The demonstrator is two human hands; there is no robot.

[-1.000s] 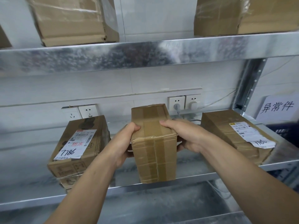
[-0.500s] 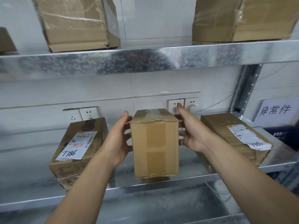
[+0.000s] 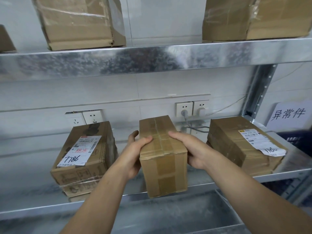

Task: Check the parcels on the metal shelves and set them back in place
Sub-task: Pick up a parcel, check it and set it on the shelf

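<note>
The silver galvanised steel shelf beam [image 3: 152, 61] is smooth metal with a mottled, crystalline spangle and a dull half-gloss. The narrow brown cardboard parcel in the middle [image 3: 162, 166] is matt board sealed with a slightly shiny band of brown plastic tape [image 3: 157, 127], the long brown cardboard box on the left [image 3: 99, 141] bears a smooth white paper label [image 3: 81, 151], and the big brown cardboard box on the upper shelf [image 3: 79, 22] is wrapped in wrinkled, glossy clear plastic film. The white square wall sockets [image 3: 184, 108] look like smooth plastic, set in smooth white wall tiles [image 3: 101, 92].

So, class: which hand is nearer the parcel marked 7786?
Left. The left hand grips the middle parcel on the side facing the 7786 parcel; the right hand grips its far side.
</note>
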